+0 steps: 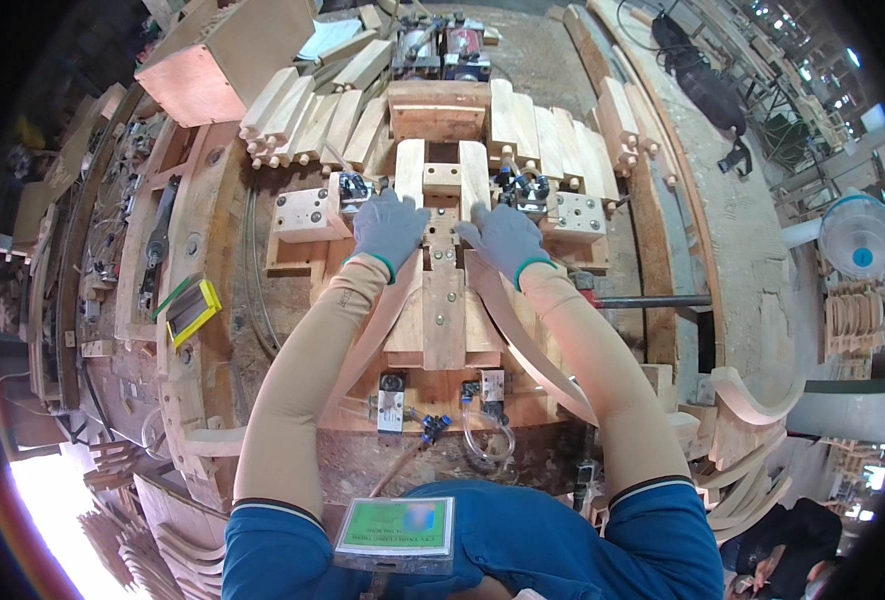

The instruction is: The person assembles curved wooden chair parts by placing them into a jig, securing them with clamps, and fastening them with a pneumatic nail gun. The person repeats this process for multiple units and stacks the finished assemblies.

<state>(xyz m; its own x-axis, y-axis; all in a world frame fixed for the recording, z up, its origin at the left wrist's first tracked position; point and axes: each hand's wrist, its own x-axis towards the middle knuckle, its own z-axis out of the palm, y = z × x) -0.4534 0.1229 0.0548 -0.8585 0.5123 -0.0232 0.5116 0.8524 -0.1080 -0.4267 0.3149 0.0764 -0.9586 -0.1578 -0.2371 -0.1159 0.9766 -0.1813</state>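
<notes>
A wooden jig (444, 310) with screws and a central block stands in front of me. Two curved wooden pieces run along its sides, the left one (383, 330) and the right one (508, 325), their upper ends flanking a small crosspiece (443, 180). My left hand (390, 230), in a grey glove, is closed round the left piece near its upper end. On the other side my gloved right hand (506, 238) grips the right piece, thumb toward the centre. Pneumatic fittings, left (355, 188) and right (525, 190), sit just beyond the hands. Gloves hide parts of both pieces.
Several pegged wooden rails lie in rows at the left (313, 125) and right (543, 140) beyond the jig. Air valves (391, 402) and a clear hose (488, 440) sit near me. A yellow-edged tool (195, 312) lies left; a metal bar (653, 301) extends right.
</notes>
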